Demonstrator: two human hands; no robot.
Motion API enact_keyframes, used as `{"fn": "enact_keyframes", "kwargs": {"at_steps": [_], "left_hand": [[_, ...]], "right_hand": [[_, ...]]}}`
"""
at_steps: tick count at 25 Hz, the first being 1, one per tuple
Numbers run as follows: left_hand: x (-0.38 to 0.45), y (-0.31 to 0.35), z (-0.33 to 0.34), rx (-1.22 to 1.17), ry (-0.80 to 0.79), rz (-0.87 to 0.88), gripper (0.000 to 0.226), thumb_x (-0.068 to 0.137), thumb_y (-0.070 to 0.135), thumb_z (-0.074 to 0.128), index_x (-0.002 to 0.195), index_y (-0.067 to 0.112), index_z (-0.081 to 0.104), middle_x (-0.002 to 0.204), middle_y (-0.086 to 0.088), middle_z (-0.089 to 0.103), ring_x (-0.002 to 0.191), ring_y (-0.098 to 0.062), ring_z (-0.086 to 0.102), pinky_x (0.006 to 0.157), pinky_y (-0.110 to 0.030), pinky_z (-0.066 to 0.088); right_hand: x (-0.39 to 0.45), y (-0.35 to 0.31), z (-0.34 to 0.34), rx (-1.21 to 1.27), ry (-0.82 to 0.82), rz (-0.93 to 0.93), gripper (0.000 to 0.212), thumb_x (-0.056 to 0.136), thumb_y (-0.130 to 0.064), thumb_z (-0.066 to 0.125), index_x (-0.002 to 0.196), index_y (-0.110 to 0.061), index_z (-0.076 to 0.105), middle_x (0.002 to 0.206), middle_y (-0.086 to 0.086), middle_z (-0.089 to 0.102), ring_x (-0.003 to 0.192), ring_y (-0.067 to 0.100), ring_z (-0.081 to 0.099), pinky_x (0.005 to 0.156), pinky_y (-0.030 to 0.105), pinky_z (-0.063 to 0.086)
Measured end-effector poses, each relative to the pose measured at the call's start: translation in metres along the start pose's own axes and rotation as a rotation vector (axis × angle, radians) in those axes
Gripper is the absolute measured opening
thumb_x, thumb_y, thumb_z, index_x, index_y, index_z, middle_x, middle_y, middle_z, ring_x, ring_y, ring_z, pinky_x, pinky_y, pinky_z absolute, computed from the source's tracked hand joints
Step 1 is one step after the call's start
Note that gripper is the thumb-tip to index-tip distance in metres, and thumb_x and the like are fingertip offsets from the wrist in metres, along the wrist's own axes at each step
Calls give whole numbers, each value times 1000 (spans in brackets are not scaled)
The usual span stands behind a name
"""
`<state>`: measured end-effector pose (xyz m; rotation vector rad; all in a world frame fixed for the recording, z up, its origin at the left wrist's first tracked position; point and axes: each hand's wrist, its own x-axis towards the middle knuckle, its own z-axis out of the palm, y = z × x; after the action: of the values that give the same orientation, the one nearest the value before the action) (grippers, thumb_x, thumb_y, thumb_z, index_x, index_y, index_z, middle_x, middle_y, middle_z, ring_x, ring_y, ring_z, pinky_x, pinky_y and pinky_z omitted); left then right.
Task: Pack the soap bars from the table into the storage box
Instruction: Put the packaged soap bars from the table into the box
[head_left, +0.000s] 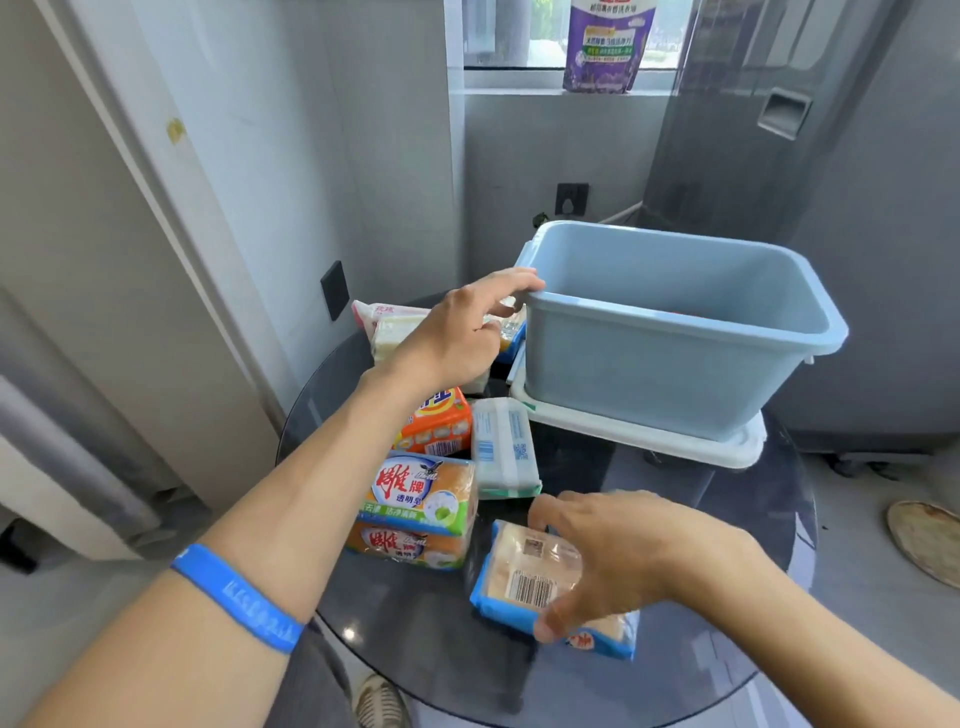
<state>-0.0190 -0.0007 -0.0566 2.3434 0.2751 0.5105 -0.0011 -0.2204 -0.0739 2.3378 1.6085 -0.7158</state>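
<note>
A blue storage box (649, 364) stands on its white lid (675, 441) at the back right of a round dark glass table (597, 691). My left hand (457, 332) reaches forward, its fingertips on the box's near left corner rim. My right hand (623, 551) grips a blue-edged soap pack (524, 577) with a barcode, near the table's front. Other soap packs lie on the left: two stacked orange and green packs (421, 499), an orange pack (441, 426), a white pack (501, 447), and pale packs (384, 322) behind my left hand.
A purple detergent pouch (605, 47) stands on the window sill behind. A grey appliance (857, 208) rises at the right. White wall and door panels close the left side. A foot (379, 701) shows under the glass table.
</note>
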Motion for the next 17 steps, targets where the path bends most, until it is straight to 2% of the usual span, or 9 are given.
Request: {"fn": "enact_keyframes", "kwargs": {"at_steps": [1,3,5,7,9,11,13,15,17], "left_hand": [[0,0,0,2,1,1,67,86,-12,39,135,30,55,135,23,46,116,-10,56,99,-21,44],[1,0,3,15,30,27,65,85,-13,40,134,28,57,135,20,49,118,-10,56,100,-22,44],[4,1,7,57,102,69,62,83,-13,41,129,23,61,134,13,57,117,-12,56,101,-26,45],[8,1,10,126,175,102,57,81,-14,45,123,19,63,130,7,63,113,-18,55,98,-27,42],[11,1,15,163,225,125,51,80,-14,47,117,16,65,124,5,65,109,-22,53,93,-27,40],[11,2,20,195,270,128,47,79,-14,48,110,15,65,116,6,66,107,-21,51,89,-30,41],[17,3,23,217,303,144,43,78,-12,46,103,15,67,110,6,68,105,-19,53,86,-29,42],[21,1,16,14,316,96,43,80,-11,42,91,16,73,104,3,73,103,-19,62,89,-31,48],[21,-5,2,-315,368,-69,44,85,-14,42,81,15,75,100,0,76,97,-15,70,91,-36,56]], "right_hand": [[-2,-6,8,-88,9,-4,79,65,-68,72,125,-25,43,118,-3,54,105,24,58,74,37,41],[-1,-13,20,-179,115,-25,75,66,-59,74,123,-20,43,116,2,53,103,27,58,71,36,38],[1,-6,16,-95,146,-12,65,66,-55,72,115,-20,47,110,0,56,97,27,59,69,36,39],[-3,13,0,68,100,12,56,63,-54,70,106,-24,51,100,-4,59,90,24,59,69,39,46],[-12,38,-18,368,93,-13,45,61,-48,72,98,-29,56,90,-8,62,85,18,60,73,40,50],[-22,55,-32,791,86,-182,28,68,-32,72,94,-28,62,81,-11,64,79,13,60,73,39,48],[-31,70,-41,1228,110,-363,30,70,-22,65,99,-19,68,88,-1,67,81,17,60,75,35,48],[-31,82,-41,1599,147,-402,44,61,-24,71,103,-13,73,101,15,68,88,28,63,81,41,52],[-25,89,-36,1812,208,-320,53,57,-27,79,106,-7,74,113,21,70,95,37,66,87,48,54]]}}
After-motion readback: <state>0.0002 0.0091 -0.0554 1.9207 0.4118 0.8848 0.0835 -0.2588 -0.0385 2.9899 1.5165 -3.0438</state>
